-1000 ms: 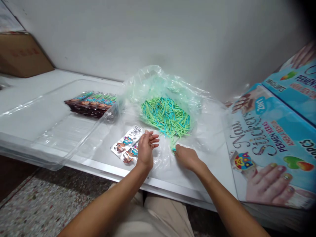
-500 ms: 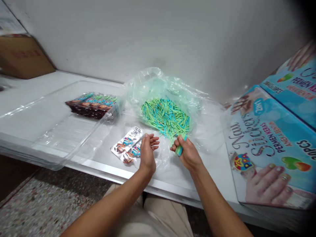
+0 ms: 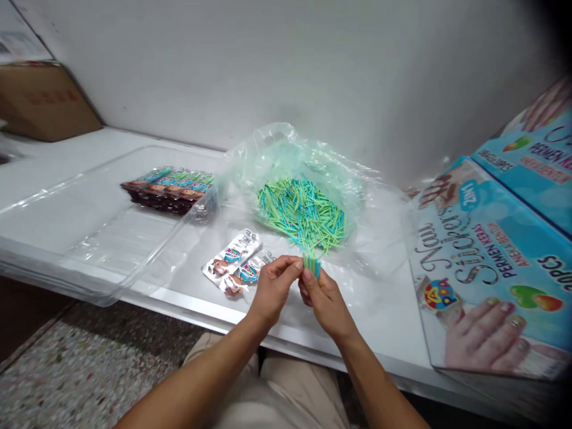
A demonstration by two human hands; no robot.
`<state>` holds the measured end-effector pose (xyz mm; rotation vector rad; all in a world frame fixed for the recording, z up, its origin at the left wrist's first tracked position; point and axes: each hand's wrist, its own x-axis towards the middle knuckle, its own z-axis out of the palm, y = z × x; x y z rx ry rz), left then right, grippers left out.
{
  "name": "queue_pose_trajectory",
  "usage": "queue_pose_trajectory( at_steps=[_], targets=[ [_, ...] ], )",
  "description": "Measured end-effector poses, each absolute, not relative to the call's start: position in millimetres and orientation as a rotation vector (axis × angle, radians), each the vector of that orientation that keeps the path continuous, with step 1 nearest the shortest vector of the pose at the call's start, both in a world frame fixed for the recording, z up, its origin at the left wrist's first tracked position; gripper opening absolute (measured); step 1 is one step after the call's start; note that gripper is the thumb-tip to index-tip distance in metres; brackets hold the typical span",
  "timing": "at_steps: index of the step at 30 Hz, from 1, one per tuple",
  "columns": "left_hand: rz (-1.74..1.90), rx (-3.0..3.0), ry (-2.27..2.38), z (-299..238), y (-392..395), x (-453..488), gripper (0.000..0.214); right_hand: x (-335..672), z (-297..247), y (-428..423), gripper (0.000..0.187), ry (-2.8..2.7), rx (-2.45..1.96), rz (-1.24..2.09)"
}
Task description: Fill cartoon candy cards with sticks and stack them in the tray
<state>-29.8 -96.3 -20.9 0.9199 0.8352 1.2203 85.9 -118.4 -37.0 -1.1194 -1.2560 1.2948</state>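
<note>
My right hand [image 3: 325,298] is closed around a small bundle of thin green and blue sticks [image 3: 311,266], which stands up from its fingers. From the left, my left hand [image 3: 277,285] meets it, thumb and forefinger pinched at the bundle's side. Just beyond both hands lies a heap of loose green and blue sticks [image 3: 304,214] in an open clear plastic bag [image 3: 277,143]. Beside my left hand, silver printed sachets [image 3: 232,262] with a cartoon animal lie on the white table [image 3: 379,322], partly covered by that hand.
At left, a large clear plastic tray [image 3: 102,238] holds a stack of filled printed packets [image 3: 172,189]. Two blue printed boxes, one the near "Nail Stickers" box [image 3: 487,262], stand at right. A brown cardboard box [image 3: 47,101] sits at the back left against the wall.
My right hand has moved left and slightly down with the stick bundle. The left hand has come right, its spread fingers closing into a pinch at the bundle.
</note>
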Motion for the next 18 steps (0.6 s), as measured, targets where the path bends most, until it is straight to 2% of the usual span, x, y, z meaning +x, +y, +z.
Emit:
queue_pose_trajectory(
  at_steps=[8,18],
  targets=[
    [1.152,0.898,0.886,-17.0,-98.3,-42.6,0.013,92.0,-33.6,-132.2,0.026,-1.461,-1.159,1.237],
    [1.199,0.890,0.890,-10.8,-105.0,-41.5,0.006,91.0,-32.5,-139.6,0.031,-1.323,-1.181,1.266]
  ],
)
